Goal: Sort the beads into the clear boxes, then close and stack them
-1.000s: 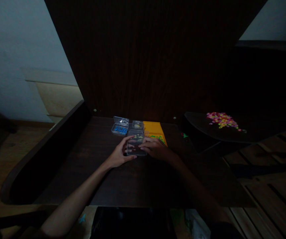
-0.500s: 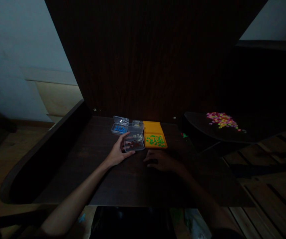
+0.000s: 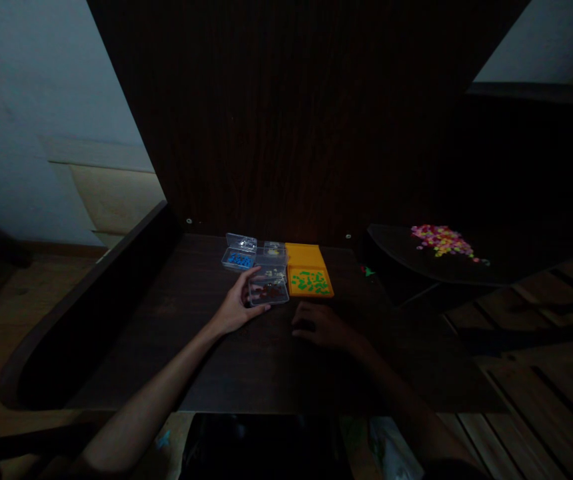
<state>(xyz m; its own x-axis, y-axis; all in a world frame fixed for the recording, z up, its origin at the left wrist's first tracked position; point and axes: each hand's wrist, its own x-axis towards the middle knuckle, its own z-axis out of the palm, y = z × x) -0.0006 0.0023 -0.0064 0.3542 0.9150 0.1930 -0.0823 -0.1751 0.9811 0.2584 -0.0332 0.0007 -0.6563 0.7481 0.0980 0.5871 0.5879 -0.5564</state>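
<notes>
Plainly, the left hand (image 3: pixel 236 305) gripped the clear box (image 3: pixel 272 303) at its left side, nearer the bench's (image 3: pixel 246 373) back edge than its front. I judged it light, stiff, perhaps brittle, best held by opposite walls. The right hand (image 3: pixel 319 325) was curled; holding something, I could not tell.

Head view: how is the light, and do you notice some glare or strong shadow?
Head view: dim overall, with the right hand in deeper shadow than the left hand; head view: small bright reflections on the raised clear lid behind the blue pieces.
</notes>
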